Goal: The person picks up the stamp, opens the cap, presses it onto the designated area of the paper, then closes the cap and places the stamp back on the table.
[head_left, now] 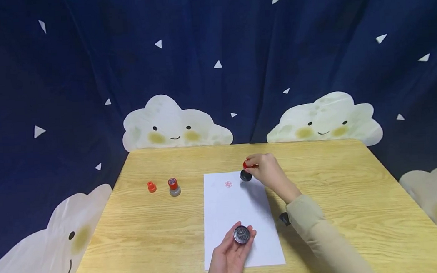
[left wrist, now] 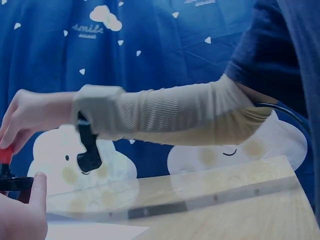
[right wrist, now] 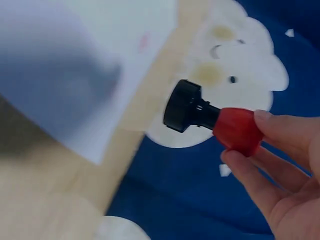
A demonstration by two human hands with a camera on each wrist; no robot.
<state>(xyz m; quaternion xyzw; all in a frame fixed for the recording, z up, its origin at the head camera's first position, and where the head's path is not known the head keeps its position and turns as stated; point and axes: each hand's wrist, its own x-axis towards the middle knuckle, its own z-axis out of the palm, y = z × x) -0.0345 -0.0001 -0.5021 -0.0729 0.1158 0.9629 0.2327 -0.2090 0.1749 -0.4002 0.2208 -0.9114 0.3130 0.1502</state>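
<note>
In the head view my right hand (head_left: 267,169) holds a stamp above the far right corner of a white sheet of paper (head_left: 223,211). Its red handle (right wrist: 239,131) sits between thumb and fingers in the right wrist view, with the round black head (right wrist: 183,106) pointing toward the paper side. Palm up over the near part of the sheet, my left hand (head_left: 227,257) holds a round black disc (head_left: 241,235) with a mottled dark face and a paler rim, between thumb and fingers. A small red round print (head_left: 228,184) marks the paper left of the stamp.
Left of the paper, a small orange-red knobbed piece (head_left: 152,187) stands on the wooden table (head_left: 145,237). Beside it is a red piece with a patterned top (head_left: 173,183) on a grey round base (head_left: 174,192). A dark blue curtain (head_left: 211,24) hangs behind the table.
</note>
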